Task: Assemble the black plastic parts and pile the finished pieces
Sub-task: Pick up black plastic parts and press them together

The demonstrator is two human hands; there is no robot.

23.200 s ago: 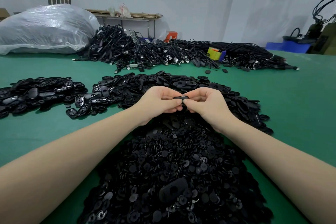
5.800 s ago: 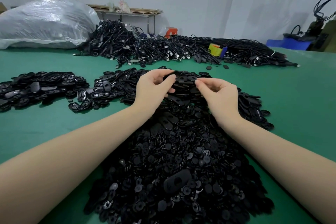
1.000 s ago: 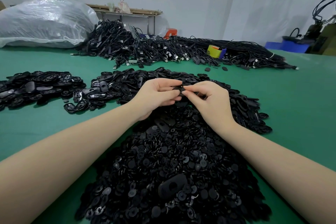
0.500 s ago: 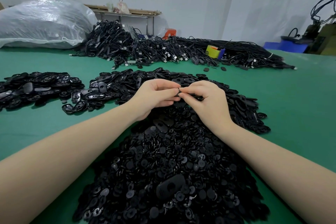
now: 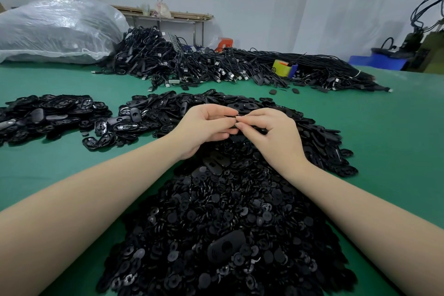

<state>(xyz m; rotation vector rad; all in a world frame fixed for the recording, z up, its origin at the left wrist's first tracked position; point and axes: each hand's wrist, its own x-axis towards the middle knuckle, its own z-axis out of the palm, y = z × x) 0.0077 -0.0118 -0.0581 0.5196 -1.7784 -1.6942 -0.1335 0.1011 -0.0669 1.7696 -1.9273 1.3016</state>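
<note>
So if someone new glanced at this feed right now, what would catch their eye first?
Probably the two hands, left hand and right hand, meeting fingertip to fingertip at mid-frame, pinching a small black part between them. Next, the big heap of round black pieces spilling toward the camera between the forearms. Behind, a long tangle of black cables crosses the green table.

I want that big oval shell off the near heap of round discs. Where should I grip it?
Pinch the oval shell across its narrow width, coming from above: it lies flat on the discs, long edges exposed.
</note>
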